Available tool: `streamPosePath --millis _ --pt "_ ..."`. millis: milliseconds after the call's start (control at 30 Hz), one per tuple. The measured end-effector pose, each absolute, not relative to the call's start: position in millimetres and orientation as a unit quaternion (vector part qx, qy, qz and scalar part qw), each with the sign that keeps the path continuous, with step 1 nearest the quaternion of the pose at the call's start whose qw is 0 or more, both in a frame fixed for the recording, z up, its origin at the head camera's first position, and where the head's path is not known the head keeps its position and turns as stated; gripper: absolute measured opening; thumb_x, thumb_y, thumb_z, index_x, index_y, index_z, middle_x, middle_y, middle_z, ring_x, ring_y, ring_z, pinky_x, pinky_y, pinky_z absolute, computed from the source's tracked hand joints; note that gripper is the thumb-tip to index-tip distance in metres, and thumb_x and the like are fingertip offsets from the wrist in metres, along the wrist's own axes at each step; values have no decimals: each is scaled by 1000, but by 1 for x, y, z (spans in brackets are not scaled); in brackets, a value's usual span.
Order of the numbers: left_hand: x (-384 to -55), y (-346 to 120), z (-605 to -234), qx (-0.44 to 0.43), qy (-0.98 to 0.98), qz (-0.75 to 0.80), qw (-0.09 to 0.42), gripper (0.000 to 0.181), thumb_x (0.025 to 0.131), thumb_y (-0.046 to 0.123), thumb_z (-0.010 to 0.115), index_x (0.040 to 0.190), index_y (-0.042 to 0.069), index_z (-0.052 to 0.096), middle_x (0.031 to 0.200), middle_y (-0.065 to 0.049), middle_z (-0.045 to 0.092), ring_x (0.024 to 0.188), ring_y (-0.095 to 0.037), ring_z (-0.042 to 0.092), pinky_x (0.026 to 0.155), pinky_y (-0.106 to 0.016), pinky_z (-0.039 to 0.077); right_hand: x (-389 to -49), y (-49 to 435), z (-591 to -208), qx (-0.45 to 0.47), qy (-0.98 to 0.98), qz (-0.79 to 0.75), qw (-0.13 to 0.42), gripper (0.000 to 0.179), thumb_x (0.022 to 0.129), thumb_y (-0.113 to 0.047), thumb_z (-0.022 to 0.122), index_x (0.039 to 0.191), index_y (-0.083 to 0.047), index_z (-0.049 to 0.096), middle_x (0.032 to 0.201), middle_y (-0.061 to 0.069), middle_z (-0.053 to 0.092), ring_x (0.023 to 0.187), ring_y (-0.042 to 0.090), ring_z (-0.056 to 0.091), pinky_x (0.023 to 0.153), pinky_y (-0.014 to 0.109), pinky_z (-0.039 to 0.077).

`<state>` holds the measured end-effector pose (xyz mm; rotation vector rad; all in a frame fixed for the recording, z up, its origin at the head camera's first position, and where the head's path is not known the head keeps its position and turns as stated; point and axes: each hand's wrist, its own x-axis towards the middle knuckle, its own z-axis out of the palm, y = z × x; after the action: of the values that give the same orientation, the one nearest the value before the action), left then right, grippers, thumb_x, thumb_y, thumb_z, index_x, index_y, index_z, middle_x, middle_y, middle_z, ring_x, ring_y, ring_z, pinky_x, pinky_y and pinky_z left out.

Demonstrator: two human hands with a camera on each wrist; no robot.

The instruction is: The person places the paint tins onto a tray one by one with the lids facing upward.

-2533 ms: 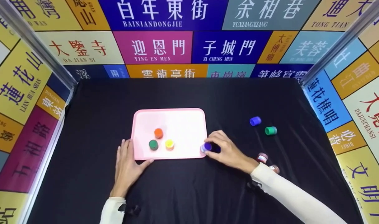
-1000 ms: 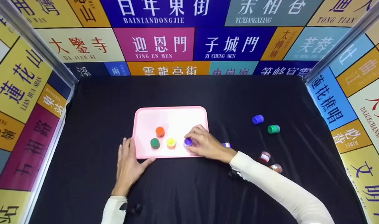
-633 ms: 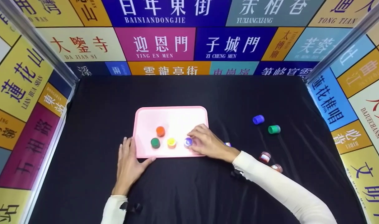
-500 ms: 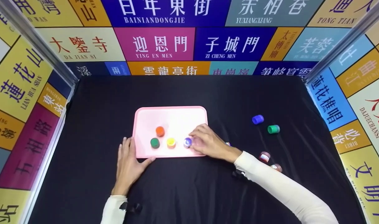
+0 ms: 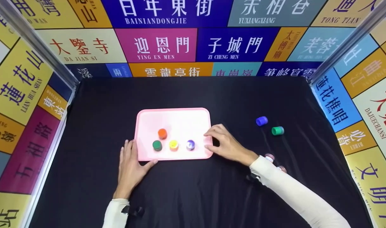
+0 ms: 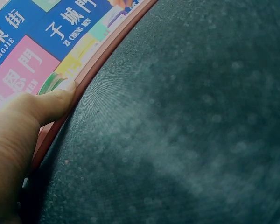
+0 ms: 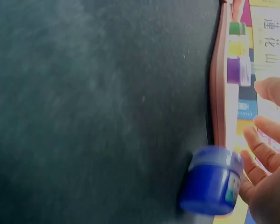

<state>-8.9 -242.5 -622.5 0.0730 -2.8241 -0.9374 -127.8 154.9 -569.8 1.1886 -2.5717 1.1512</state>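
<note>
The right hand (image 5: pixel 228 145) is reaching over the right edge of the pink tray (image 5: pixel 180 120), its fingers sitting spread, the thumb standing apart, and nothing is filling the gap between them! Just off those fingertips, the purple jar (image 5: pixel 190 145) is standing on the tray, clear of both hands, and it is taking the right end of the front row. The yellow jar (image 5: pixel 173 145) is holding the middle, the dark green jar (image 5: pixel 157 145) is marking the left end, and the orange jar (image 5: pixel 162 133) is sitting a little farther back. Over at the near left corner, the left hand (image 5: pixel 129 164) is resting on the tray, its fingers lying nearly straight along the left side while its thumb is pressing the front rim. The right wrist view is picking up a blue jar (image 7: pixel 210 182) just outside the tray, close by the right hand, on the black-covered tabletop (image 5: pixel 180 193). Farther right, a second blue jar (image 5: pixel 261 121) and a bright green jar (image 5: pixel 278 130) are lying on their sides near each other, while a red jar (image 5: pixel 269 157) and a brown jar (image 5: pixel 282 169) are peeking out from behind the cream sleeve (image 5: pixel 291 186)
</note>
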Motion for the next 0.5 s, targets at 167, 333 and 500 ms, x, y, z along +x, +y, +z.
streamPosePath --millis 167,333,500 --pt "-8 -243 -623 29 -946 -315 75 126 83 58 92 172 -2 27 178 -27 26 169 -44 12 139 -59 6 -127 170 -566 373 -845 381 46 39 90 -14 92 124 -1 78 122 10 72 122 31 59 107 40 50" --pt "-7 -243 -623 32 -946 -314 69 126 83 58 92 173 -1 26 178 -26 25 169 -44 10 139 -60 5 -123 184 -566 355 -852 384 36 41 91 -14 93 126 0 78 123 8 71 123 29 59 108 38 50" --pt "-7 -243 -623 32 -947 -311 70 126 83 58 93 173 -1 26 178 -27 26 169 -44 11 138 -60 6 -115 197 -572 354 -849 391 38 42 90 -16 93 126 0 78 123 9 72 123 30 59 110 36 49"
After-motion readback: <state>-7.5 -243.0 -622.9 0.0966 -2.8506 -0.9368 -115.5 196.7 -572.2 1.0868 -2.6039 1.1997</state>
